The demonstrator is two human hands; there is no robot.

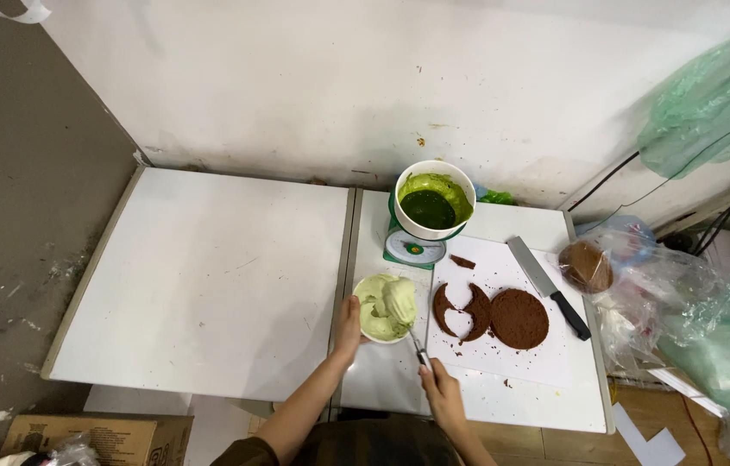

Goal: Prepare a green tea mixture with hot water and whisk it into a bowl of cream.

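While two white tabletop [210, 276] panels stand side by side against a scuffed white wall [339, 86], nearly everything in use sits on the right-hand panel. The largest thing there is a white rectangular cutting sheet [516, 358], strewn with dark crumbs, and on it lie a round brown chocolate cake layer [519, 318] and, just to its left, a broken ring-shaped cake piece [462, 311] with a gap in its middle. A long knife with a steel blade and black handle [546, 286] lies slanted along the sheet's far right side. Behind the sheet, a white round bowl holding dark green sauce [434, 200] stands on a small green kitchen scale [412, 249]. At the right edge of the tabletop, crumpled clear plastic bags [658, 293] pile up, with a brown round cake in plastic wrap [586, 266] among them. A brown cardboard box [97, 436] sits on the floor at lower left. Near the front, beside the seam between the panels, rests a small white bowl of pale green cream [382, 309]. The left hand [348, 326] curls around the bowl's left rim, steadying it. The right hand [443, 388] is closed around the handle of a narrow metal spatula [417, 341], whose blade reaches up into the bowl and carries a thick lump of the pale green cream.
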